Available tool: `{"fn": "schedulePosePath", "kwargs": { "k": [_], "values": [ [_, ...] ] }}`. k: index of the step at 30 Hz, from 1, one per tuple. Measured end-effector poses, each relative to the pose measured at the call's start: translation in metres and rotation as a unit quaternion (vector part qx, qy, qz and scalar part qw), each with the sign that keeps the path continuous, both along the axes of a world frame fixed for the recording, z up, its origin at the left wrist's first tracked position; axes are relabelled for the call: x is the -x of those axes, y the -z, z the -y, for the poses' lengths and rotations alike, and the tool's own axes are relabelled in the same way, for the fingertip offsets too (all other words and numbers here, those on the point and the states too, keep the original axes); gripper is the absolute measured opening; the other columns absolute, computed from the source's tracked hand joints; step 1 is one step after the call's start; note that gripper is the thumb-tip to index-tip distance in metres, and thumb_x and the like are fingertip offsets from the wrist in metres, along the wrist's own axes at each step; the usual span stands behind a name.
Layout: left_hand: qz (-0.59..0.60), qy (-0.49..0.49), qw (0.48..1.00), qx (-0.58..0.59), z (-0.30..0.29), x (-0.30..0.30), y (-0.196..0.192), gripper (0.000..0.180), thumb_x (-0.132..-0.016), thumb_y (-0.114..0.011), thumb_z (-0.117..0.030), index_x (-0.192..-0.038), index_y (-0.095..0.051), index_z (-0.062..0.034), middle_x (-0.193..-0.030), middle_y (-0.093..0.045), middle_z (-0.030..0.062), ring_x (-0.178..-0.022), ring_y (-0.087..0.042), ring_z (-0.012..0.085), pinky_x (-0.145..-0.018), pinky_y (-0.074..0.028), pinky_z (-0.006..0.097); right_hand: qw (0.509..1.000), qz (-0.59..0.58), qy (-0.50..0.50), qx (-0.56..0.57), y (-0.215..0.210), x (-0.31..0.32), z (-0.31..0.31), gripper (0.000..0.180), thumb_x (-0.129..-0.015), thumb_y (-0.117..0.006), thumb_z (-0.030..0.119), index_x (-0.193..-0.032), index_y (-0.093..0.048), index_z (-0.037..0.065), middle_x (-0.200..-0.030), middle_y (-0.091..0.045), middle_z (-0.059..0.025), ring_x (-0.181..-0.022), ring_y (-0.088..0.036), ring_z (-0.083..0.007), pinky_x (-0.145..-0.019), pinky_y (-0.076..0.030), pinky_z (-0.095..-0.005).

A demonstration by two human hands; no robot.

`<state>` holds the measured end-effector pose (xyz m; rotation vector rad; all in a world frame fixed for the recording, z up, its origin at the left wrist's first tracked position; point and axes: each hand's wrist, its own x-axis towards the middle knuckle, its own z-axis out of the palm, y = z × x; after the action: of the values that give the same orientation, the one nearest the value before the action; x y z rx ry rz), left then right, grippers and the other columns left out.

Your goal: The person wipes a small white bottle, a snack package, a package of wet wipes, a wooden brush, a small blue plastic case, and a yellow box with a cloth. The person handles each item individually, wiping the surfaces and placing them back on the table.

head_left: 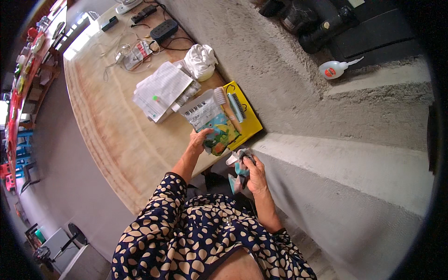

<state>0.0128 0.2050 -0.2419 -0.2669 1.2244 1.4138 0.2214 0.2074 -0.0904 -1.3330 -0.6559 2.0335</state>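
My left hand (198, 141) is closed on the lower left edge of a printed plastic packet (215, 128), grey-white above with blue, green and yellow pictures below. The packet lies tilted over the table's near right corner. In my right hand (257, 176) is a crumpled cloth (241, 168) in pink, teal and grey, held just off the table edge; part of it hangs down. Beside the packet, a flat yellow box or board (252, 127) carries a light-blue comb-like brush (236, 108). A pale-bristled brush (220, 96) with a wooden-looking handle lies partly behind the packet.
Papers (163, 86) and a bunched white cloth (201, 62) lie farther up the marble-look table (105, 121). Beyond them are a black power strip (164, 31) and tangled cables. A rough grey wall (280, 88) borders the right side, with a white squeeze bottle (330, 70) on a ledge.
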Motion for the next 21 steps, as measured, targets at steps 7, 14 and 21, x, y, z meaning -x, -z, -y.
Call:
{"fn": "schedulePosePath", "kwargs": {
  "k": [7,14,21],
  "values": [
    [-0.035,0.027,0.998,-0.035,0.038,0.024,-0.016,0.041,-0.064,-0.071,0.0,-0.101,-0.053,-0.0016,-0.089,-0.062,0.0104,-0.074,-0.065,0.0242,-0.067,-0.056,0.035,1.0,-0.004,0.002,-0.001,-0.004,0.014,0.008,0.021,-0.084,-0.06,0.009,-0.105,-0.057,0.005,-0.088,-0.059,-0.0004,-0.077,-0.056,-0.0093,-0.068,-0.048,-0.0232],
    [0.101,0.059,0.987,-0.106,0.079,0.035,-0.058,0.031,-0.075,-0.067,-0.012,-0.101,-0.057,0.001,-0.091,-0.062,0.0092,-0.079,-0.063,0.0211,-0.074,-0.054,0.036,0.759,0.333,-0.212,-0.518,-0.017,0.068,0.017,0.032,-0.081,-0.06,0.015,-0.11,-0.053,0.004,-0.105,-0.056,-0.0122,-0.098,-0.054,-0.0243,-0.084,-0.044,-0.0373],
    [0.099,0.114,0.97,-0.191,0.101,0.033,-0.117,0.042,-0.076,-0.065,-0.024,-0.112,-0.054,-0.0041,-0.099,-0.063,0.0093,-0.083,-0.062,0.0224,-0.081,-0.052,0.038,0.525,0.406,-0.276,-0.695,-0.046,0.088,0.034,0.056,-0.068,-0.068,0.014,-0.121,-0.051,0.019,-0.134,-0.043,-0.0018,-0.129,-0.032,-0.0271,-0.095,-0.026,-0.0466]
  ]
}}
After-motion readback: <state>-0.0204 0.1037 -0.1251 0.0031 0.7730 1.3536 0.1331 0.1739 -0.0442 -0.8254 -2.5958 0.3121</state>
